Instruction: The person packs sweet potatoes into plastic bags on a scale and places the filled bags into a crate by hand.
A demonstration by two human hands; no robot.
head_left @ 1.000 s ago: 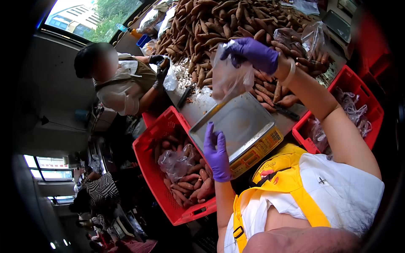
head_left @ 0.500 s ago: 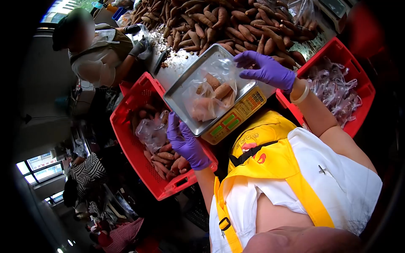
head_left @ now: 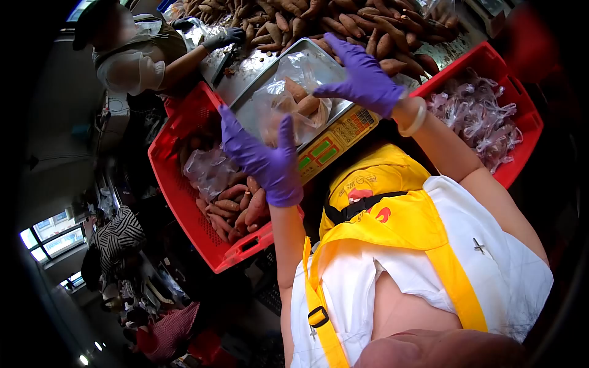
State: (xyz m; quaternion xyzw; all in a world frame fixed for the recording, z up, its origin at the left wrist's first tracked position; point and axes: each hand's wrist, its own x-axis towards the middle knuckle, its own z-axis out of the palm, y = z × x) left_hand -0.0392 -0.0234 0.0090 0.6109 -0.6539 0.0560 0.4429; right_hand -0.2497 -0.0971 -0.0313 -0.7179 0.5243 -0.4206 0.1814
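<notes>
A clear plastic bag (head_left: 270, 104) holding several sweet potatoes (head_left: 307, 105) lies in the metal pan (head_left: 245, 101) of a yellow digital scale (head_left: 340, 136). My left hand (head_left: 261, 156), in a purple glove, is open beside the pan's left side, its thumb and fingers spread. Across from it, my right hand (head_left: 365, 76), also gloved in purple, is open over the pan's right side with fingers stretched out. Neither hand holds anything. Part of the pan and bag is hidden behind my hands.
A red crate (head_left: 184, 227) with loose sweet potatoes and a plastic bag stands left of the scale. Another red crate (head_left: 524, 110) at right holds many filled bags (head_left: 478, 116). Behind lies a heap of sweet potatoes (head_left: 368, 24). A co-worker (head_left: 138, 55) stands at the far left.
Both my hands have moved forward along the scale, staying open, and the view has shifted slightly. The co-worker's gloved hand has reached toward the sweet potato heap.
</notes>
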